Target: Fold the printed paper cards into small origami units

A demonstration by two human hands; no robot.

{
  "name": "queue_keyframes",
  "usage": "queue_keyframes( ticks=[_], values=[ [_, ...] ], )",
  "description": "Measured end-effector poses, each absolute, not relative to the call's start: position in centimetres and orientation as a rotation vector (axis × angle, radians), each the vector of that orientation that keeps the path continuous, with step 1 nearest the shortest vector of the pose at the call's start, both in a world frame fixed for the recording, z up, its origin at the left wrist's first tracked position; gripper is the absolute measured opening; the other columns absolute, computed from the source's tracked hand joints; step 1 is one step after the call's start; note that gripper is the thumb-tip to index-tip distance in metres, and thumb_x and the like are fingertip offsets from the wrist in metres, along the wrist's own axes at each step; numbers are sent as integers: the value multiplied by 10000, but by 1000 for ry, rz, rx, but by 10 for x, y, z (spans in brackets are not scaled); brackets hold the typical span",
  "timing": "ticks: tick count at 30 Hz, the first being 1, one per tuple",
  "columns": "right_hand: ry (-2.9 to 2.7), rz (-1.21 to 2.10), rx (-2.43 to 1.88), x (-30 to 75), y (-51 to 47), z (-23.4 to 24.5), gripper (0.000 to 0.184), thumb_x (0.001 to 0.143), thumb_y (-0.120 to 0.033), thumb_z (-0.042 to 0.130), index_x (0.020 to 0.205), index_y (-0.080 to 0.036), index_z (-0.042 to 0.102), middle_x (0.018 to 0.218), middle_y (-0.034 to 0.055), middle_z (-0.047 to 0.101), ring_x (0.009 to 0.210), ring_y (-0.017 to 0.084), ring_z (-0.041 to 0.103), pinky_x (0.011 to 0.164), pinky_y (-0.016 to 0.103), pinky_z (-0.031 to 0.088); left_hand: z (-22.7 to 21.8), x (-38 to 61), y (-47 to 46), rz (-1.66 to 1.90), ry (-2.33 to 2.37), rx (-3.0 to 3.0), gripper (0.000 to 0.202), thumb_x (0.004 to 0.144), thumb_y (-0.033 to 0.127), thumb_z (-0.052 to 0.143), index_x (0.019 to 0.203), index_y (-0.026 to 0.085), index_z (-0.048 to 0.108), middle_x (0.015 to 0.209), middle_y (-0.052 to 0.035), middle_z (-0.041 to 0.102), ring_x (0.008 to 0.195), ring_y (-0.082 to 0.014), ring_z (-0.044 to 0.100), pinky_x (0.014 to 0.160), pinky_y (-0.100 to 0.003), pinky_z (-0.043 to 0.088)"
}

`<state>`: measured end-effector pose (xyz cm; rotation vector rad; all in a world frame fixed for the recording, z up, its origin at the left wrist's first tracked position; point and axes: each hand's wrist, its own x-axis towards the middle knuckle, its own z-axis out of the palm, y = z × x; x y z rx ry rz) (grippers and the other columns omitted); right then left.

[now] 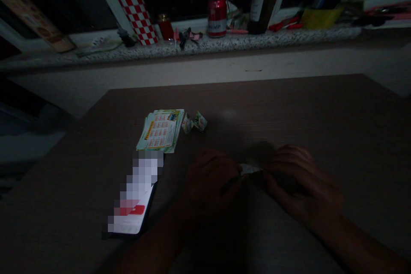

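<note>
Dim scene. Small folded paper strip [251,168] just right of and below frame center, held between both hands above the desk [321,115]; can't tell if it touches the surface. Left hand [212,180], lower center: fingers curled in, pinching the strip's left end. Right hand [303,186], lower right: thumb and fingers pinched on the strip's right tip. Strip's pale side faces up, some green along its lower edge; fold details too dark to read.

Paper stack [160,132] left of center, slightly fanned, top sheet printed with orange number blocks. Folded paper shape [201,121] just right of the stack, two wing-like parts; can't tell if one piece or two. Phone [128,223] lower left, tilted, screen lit and mostly pixelated, top end near the stack's lower edge.

Speckled sill [192,48] across top of frame: red-and-white checkered bottle [136,15] upper left, red jar [165,29] beside it, red-and-silver can [217,17] top center, dark bottle [257,8] with pale label right of that, yellow container [321,18] upper right.
</note>
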<state>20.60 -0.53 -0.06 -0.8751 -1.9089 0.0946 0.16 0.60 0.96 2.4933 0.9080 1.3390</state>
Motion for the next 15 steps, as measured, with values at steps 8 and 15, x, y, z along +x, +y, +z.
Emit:
queue_keyframes(
  ticks=[8, 15],
  values=[
    [-1933, -32, -930, 200, -9, 2, 126, 739, -110, 710, 820, -184, 648, 724, 42, 706, 708, 214, 661, 790, 451, 466, 17, 10, -1, 1376, 1054, 2691, 112, 742, 181, 723, 758, 184, 613, 764, 8, 733, 751, -164, 657, 754, -353, 496],
    [-1962, -29, -936, 196, -12, 2, 142, 772, -118, 666, 845, -236, 640, 744, 20, 723, 725, 222, 667, 805, 469, 461, 16, 13, -3, 1297, 1121, 2753, 69, 762, 190, 675, 755, 199, 607, 843, -11, 739, 795, -188, 652, 763, -372, 481]
  ],
)
